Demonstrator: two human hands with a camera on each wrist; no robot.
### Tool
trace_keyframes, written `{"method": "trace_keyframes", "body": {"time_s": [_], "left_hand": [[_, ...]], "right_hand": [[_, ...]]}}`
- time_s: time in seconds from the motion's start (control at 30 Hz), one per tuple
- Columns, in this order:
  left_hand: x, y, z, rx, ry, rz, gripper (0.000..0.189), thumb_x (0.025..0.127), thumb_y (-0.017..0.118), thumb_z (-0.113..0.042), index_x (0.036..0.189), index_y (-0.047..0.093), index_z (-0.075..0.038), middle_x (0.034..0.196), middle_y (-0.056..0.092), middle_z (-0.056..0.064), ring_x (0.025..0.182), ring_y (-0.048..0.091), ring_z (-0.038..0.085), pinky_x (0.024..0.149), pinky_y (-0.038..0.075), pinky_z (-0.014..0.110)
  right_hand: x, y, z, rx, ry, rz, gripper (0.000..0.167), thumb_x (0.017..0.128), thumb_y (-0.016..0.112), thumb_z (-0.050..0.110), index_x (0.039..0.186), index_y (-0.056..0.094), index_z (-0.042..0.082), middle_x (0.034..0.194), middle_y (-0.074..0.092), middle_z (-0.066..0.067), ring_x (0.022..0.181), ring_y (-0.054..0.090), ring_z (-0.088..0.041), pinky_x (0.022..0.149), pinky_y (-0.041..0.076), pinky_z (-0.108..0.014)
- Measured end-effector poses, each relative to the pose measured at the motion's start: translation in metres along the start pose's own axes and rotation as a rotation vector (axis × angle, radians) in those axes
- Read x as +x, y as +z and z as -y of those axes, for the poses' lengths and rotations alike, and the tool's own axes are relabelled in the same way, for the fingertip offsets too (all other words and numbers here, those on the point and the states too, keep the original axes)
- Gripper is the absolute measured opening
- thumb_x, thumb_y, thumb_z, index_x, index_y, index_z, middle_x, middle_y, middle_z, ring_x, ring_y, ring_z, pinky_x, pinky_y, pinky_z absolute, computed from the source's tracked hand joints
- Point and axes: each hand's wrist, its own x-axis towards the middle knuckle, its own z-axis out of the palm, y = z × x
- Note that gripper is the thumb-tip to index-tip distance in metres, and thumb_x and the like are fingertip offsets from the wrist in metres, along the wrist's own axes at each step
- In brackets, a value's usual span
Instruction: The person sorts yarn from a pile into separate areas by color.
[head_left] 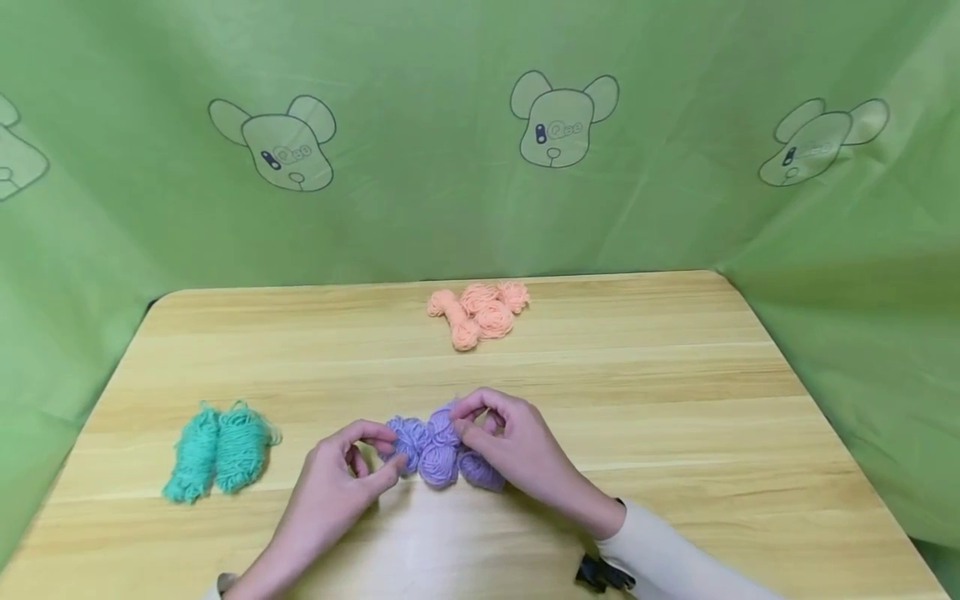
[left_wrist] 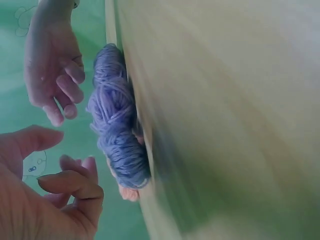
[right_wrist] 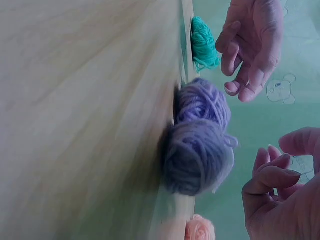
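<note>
Several purple yarn balls (head_left: 438, 464) lie bunched together on the table before me. My left hand (head_left: 330, 483) is at the left end of the bunch, thumb and fingers bent and apart. Over its right side is my right hand (head_left: 521, 437), also loosely bent. Both wrist views show a gap between the hands and the purple yarn (left_wrist: 112, 105), with nothing between the fingers. From the right wrist, one rounded purple ball (right_wrist: 197, 157) shows nearest. The right hand hides part of the bunch in the head view.
Two teal yarn skeins (head_left: 240, 450) lie side by side at the left. Several peach yarn balls (head_left: 493, 319) sit near the back edge of the wooden table (head_left: 637, 367). Green curtains (head_left: 420, 167) hang behind and at the sides. A black object (head_left: 600, 575) is by the right sleeve.
</note>
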Motion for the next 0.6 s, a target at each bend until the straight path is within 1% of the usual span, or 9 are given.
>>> {"method": "trace_keyframes", "body": {"time_s": [0.1, 0.17, 0.3, 0.37, 0.43, 0.57, 0.6], "left_hand": [[0.0, 0.004, -0.004, 0.03, 0.027, 0.015, 0.027, 0.085, 0.092, -0.007, 0.109, 0.08, -0.01, 0.087, 0.07, -0.004, 0.055, 0.053, 0.012, 0.046, 0.041, 0.023], [-0.001, 0.007, -0.006, 0.05, 0.036, 0.022, 0.026, 0.085, 0.093, -0.008, 0.108, 0.081, -0.01, 0.081, 0.068, -0.005, 0.053, 0.052, 0.012, 0.045, 0.04, 0.023], [-0.003, 0.014, -0.006, 0.082, 0.025, 0.033, 0.027, 0.085, 0.094, -0.011, 0.108, 0.081, -0.01, 0.067, 0.064, -0.005, 0.051, 0.053, 0.011, 0.044, 0.041, 0.023], [-0.003, 0.017, -0.005, 0.093, 0.024, 0.036, 0.029, 0.085, 0.094, -0.012, 0.11, 0.081, -0.01, 0.063, 0.061, -0.004, 0.051, 0.054, 0.011, 0.044, 0.042, 0.023], [-0.003, 0.021, -0.004, 0.1, 0.035, 0.038, 0.03, 0.084, 0.094, -0.012, 0.112, 0.081, -0.01, 0.063, 0.061, -0.005, 0.051, 0.055, 0.01, 0.045, 0.043, 0.024], [-0.005, 0.026, -0.001, 0.123, 0.089, 0.022, 0.035, 0.082, 0.096, -0.01, 0.113, 0.081, -0.009, 0.065, 0.06, -0.006, 0.052, 0.054, 0.009, 0.046, 0.046, 0.026], [-0.005, 0.027, 0.0, 0.134, 0.101, 0.016, 0.036, 0.081, 0.096, -0.01, 0.113, 0.081, -0.009, 0.066, 0.06, -0.007, 0.053, 0.054, 0.008, 0.047, 0.046, 0.026]], "right_hand": [[-0.002, -0.003, -0.001, -0.029, 0.002, 0.007, 0.01, 0.101, 0.076, 0.018, 0.11, 0.077, 0.012, 0.072, 0.057, -0.003, 0.061, 0.048, -0.01, 0.052, 0.039, -0.023], [-0.005, -0.006, -0.003, -0.057, 0.002, 0.013, 0.009, 0.101, 0.078, 0.018, 0.108, 0.077, 0.014, 0.072, 0.058, -0.003, 0.061, 0.049, -0.01, 0.052, 0.04, -0.023], [-0.009, -0.011, -0.007, -0.106, 0.001, 0.018, 0.009, 0.099, 0.08, 0.019, 0.107, 0.077, 0.017, 0.075, 0.06, -0.002, 0.062, 0.05, -0.011, 0.053, 0.042, -0.024], [-0.012, -0.014, -0.009, -0.124, 0.004, 0.023, 0.012, 0.097, 0.081, 0.019, 0.108, 0.076, 0.017, 0.076, 0.06, -0.001, 0.062, 0.05, -0.011, 0.053, 0.042, -0.025], [-0.014, -0.017, -0.011, -0.141, 0.01, 0.036, 0.014, 0.097, 0.082, 0.02, 0.109, 0.076, 0.017, 0.078, 0.061, 0.0, 0.063, 0.051, -0.011, 0.054, 0.043, -0.025], [-0.017, -0.022, -0.015, -0.176, 0.008, 0.061, 0.019, 0.095, 0.085, 0.023, 0.111, 0.075, 0.017, 0.078, 0.06, 0.0, 0.065, 0.052, -0.012, 0.056, 0.045, -0.026], [-0.018, -0.022, -0.016, -0.187, 0.002, 0.069, 0.02, 0.095, 0.085, 0.023, 0.111, 0.076, 0.017, 0.082, 0.062, 0.001, 0.065, 0.053, -0.012, 0.057, 0.046, -0.027]]}}
